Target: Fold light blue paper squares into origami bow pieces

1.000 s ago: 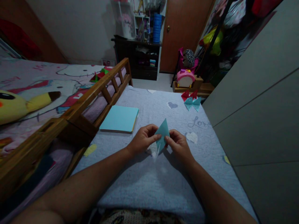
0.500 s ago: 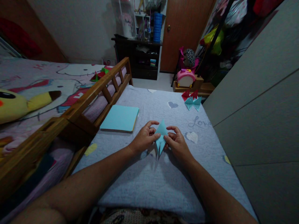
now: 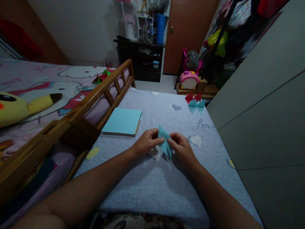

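Note:
A folded teal paper piece with pointed ends is held just above the pale blue mattress cover. My left hand pinches its left side with thumb and fingers closed. My right hand pinches its right side, fingers curled over the fold. Both hands meet at the paper in the middle of the cover.
A stack of teal square sheets lies to the left of my hands. Finished red and teal folded pieces sit at the far right corner. A wooden bed rail runs along the left, grey cabinet doors along the right.
The paper piece has been turned and tilted, its upper point now leaning left and lower. Both hands closed in tighter on it and stayed in the same spot.

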`<state>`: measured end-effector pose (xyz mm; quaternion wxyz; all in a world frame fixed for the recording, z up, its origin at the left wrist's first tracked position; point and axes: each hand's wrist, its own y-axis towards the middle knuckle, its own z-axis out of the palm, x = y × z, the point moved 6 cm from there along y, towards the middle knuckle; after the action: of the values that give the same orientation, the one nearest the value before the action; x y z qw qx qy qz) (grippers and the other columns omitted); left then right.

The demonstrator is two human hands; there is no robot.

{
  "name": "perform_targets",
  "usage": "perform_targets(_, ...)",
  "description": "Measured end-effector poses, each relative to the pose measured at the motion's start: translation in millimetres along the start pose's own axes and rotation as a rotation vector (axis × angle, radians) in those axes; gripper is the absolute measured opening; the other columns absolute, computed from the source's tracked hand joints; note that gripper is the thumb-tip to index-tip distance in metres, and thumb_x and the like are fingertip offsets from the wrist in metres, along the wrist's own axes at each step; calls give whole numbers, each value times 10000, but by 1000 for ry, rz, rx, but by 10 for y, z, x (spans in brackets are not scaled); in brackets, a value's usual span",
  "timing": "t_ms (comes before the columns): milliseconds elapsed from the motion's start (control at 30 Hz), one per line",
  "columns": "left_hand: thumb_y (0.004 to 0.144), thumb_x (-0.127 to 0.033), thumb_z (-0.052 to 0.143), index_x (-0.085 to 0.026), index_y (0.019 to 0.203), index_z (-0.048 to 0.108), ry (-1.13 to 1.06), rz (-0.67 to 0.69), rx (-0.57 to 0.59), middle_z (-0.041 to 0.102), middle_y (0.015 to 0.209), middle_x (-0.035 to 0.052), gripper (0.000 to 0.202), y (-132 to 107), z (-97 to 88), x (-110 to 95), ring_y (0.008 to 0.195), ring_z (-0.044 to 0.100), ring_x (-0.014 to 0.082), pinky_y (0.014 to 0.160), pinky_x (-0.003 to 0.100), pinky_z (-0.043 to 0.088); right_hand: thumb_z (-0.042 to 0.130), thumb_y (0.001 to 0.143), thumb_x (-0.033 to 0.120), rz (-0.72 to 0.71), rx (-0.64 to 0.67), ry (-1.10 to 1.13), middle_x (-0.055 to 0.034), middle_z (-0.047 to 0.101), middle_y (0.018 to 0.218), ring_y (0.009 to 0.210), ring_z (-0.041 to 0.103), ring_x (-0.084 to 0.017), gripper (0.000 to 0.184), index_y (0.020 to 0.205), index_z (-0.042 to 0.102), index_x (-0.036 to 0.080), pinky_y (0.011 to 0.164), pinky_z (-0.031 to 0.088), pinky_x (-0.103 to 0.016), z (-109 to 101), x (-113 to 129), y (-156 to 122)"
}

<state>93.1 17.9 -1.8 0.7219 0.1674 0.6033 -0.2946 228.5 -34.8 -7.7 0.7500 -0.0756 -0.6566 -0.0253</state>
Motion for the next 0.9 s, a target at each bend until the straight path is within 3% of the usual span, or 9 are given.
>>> perform_targets(333, 738, -405, 775, -124, 783, 659, 84, 42, -63, 610, 711, 10, 307, -11, -35, -24, 644, 542, 120, 611, 244, 421, 753, 765, 445, 18, 76, -56, 29, 560, 668, 594, 484, -117, 281, 758, 630, 192, 562, 389, -250, 37, -25, -13)
perform_targets(533, 738, -378, 752, -163, 632, 517, 108, 103, -213, 469, 566, -51, 336, -27, -136, -87, 527, 427, 77, 507, 208, 338, 764, 744, 463, 85, 116, -52, 37, 533, 619, 554, 460, -103, 315, 748, 621, 182, 520, 360, -234, 46, -58, -21)
perform_targets(733, 749, -335, 714, -182, 839, 550, 62, 137, -284, 530, 561, -73, 241, -44, -166, -149, 476, 488, 83, 490, 200, 381, 812, 671, 452, 190, 189, 33, 10, 639, 699, 565, 564, -114, 370, 852, 637, 180, 553, 465, -246, 69, -104, -9)
perform_targets(900, 714, -277, 694, -192, 842, 494, 97, 80, -276, 559, 577, -75, 252, -15, -191, -92, 494, 568, 102, 491, 200, 401, 817, 644, 406, 186, 34, 12, 50, 603, 563, 456, 520, -95, 368, 835, 584, 194, 466, 417, -214, -73, -74, 34)
